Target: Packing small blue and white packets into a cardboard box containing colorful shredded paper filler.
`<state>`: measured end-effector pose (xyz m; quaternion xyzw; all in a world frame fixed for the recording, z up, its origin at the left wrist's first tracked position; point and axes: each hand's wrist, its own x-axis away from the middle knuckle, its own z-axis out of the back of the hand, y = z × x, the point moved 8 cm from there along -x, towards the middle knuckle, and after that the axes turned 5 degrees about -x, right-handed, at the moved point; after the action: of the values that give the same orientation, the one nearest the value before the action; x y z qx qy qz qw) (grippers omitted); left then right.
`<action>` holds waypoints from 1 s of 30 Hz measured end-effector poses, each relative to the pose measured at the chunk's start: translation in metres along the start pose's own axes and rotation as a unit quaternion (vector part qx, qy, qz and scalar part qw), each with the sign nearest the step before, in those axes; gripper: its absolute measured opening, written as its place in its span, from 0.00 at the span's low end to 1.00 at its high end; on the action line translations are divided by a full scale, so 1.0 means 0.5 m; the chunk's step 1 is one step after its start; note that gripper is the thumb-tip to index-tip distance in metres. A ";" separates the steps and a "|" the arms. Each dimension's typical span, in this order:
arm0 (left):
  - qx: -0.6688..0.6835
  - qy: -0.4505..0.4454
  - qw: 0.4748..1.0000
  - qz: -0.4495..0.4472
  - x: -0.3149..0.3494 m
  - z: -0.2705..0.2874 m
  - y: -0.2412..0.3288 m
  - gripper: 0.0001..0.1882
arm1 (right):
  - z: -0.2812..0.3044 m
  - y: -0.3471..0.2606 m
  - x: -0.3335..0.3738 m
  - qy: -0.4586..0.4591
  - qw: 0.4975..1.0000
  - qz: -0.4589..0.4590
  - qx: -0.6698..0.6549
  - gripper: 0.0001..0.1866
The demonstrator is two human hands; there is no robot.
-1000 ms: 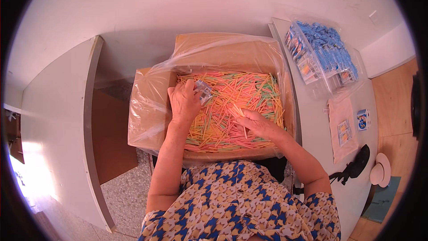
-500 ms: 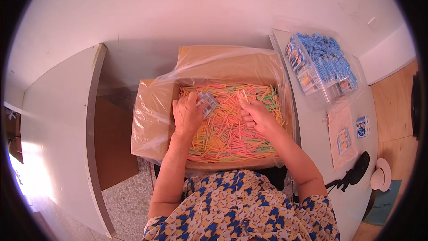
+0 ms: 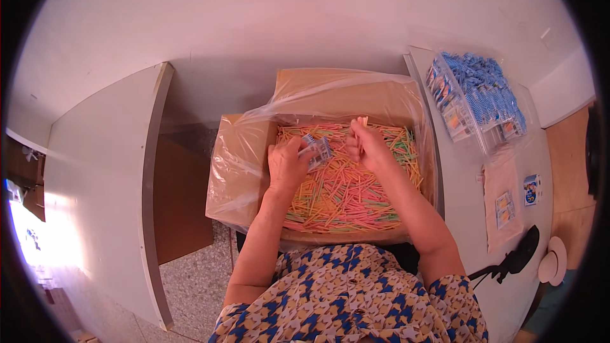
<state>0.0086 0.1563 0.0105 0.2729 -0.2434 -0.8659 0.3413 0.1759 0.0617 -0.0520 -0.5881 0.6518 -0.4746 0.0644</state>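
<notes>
Over an open cardboard box (image 3: 243, 160) lined with clear plastic, both my hands are at work. Inside lies a deep layer of thin sticks (image 3: 356, 194) in pink, yellow, orange and green. My left hand (image 3: 287, 166) is closed on a small clear packet (image 3: 321, 154) with blue-and-white print, which sticks out to the right of its fingers. Across from it, my right hand (image 3: 370, 147) pinches a small bunch of sticks (image 3: 362, 121), their ends showing above the thumb. A gap separates the bunch from the packet.
On the right-hand table (image 3: 460, 216), a clear plastic bin (image 3: 473, 124) holds many blue printed packets. Nearer are a pink cloth (image 3: 499, 232) with a packet (image 3: 505, 209) on it, a blue printed packet (image 3: 532, 189) and a black strapped object (image 3: 518, 257). A grey panel (image 3: 155, 203) stands left.
My right hand has moved farther from me and closer to my left hand, with the sticks now turned upright. My left hand keeps the packet over the box. The whole view has shifted slightly.
</notes>
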 end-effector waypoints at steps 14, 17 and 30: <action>0.040 0.089 0.988 -0.117 -0.003 0.053 0.063 0.04 | 0.022 -0.032 0.145 0.106 0.970 0.131 0.176 0.21; 0.326 -0.078 0.941 0.045 0.011 -0.001 0.063 0.07 | 0.028 -0.064 0.169 0.114 0.974 0.130 0.147 0.19; 0.559 -0.206 0.796 0.112 0.039 -0.167 0.131 0.05 | 0.022 -0.201 0.274 0.129 0.891 0.349 0.260 0.12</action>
<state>0.0800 0.0800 -0.0167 0.2018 -0.7782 -0.5712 0.1655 0.2127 -0.0435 0.0767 -0.2185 0.6705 -0.6462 0.2918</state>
